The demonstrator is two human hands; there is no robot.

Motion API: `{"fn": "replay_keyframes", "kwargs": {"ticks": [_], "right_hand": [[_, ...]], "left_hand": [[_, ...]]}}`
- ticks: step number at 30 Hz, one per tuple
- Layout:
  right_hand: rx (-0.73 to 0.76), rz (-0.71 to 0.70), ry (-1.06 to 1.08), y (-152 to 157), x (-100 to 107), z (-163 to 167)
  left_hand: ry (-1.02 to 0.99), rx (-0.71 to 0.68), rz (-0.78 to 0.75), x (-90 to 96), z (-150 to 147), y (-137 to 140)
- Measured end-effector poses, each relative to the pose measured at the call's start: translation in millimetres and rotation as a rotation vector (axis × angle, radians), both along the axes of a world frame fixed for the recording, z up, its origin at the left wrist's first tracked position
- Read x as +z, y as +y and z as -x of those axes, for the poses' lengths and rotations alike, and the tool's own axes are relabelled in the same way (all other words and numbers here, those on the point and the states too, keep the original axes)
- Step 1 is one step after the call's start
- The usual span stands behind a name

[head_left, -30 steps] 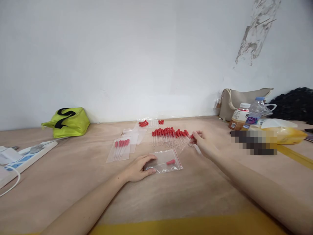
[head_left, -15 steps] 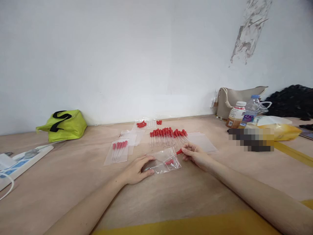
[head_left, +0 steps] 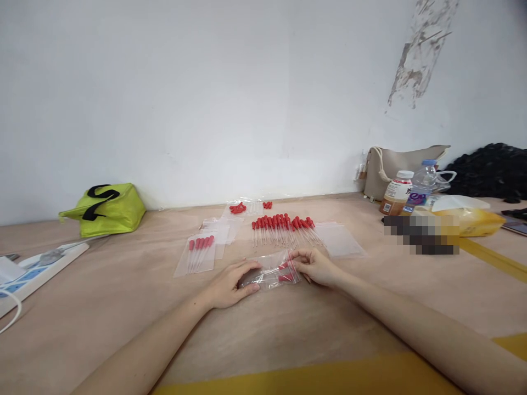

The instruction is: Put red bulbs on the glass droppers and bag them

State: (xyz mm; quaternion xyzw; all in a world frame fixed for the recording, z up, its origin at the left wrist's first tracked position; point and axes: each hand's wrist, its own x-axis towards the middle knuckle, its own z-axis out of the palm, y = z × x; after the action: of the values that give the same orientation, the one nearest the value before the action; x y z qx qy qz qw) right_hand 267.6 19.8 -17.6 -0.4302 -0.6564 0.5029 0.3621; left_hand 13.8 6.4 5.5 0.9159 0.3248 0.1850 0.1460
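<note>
A clear zip-lock bag [head_left: 269, 278] lies in front of me with two red-bulbed glass droppers inside. My left hand [head_left: 233, 282] grips the bag's left end between thumb and fingers. At the bag's right-hand mouth, my right hand [head_left: 315, 267] is closed, its fingertips pinching the red bulb of the upper dropper [head_left: 282, 266]; part of that bulb is hidden by the fingers. The lower dropper [head_left: 285, 278] rests fully in the bag. Beyond my hands, a row of loose droppers [head_left: 274, 224] lies with red bulbs facing the wall.
A bag of several droppers [head_left: 200, 255] lies left, beside flat bags [head_left: 217, 233]. More flat bags [head_left: 340, 240] lie right. Loose red bulbs [head_left: 237, 208] are near the wall. A power strip [head_left: 37, 271], green bag [head_left: 111, 211], bottle [head_left: 396, 193] and yellow packet [head_left: 473, 216] stand at the sides.
My right hand has moved left to the bag's mouth, and the second dropper has slid into the bag beside the first. The left hand stays on the bag.
</note>
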Motion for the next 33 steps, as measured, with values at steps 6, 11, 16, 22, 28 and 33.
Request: {"fn": "replay_keyframes", "kwargs": {"ticks": [6, 11, 16, 22, 28, 33], "right_hand": [[-0.02, 0.071, 0.097, -1, -1, 0], [0.031, 0.061, 0.075, -2, -2, -2], [-0.062, -0.002, -0.099, 6, 2, -13], [-0.582, -0.42, -0.602, 55, 16, -46], [-0.646, -0.249, -0.897, 92, 25, -40], [-0.638, -0.2, -0.915, 100, 26, -29]], "left_hand": [[-0.002, 0.025, 0.022, -2.6, 2, 1], [-0.021, 0.016, 0.042, -4.6, 3, 1], [-0.02, 0.017, 0.05, -1.7, 2, 0], [0.008, 0.032, 0.045, 1.7, 2, -2], [-0.011, 0.02, 0.057, 1.1, 2, -2], [-0.025, 0.012, 0.06, -0.3, 2, -1]]}}
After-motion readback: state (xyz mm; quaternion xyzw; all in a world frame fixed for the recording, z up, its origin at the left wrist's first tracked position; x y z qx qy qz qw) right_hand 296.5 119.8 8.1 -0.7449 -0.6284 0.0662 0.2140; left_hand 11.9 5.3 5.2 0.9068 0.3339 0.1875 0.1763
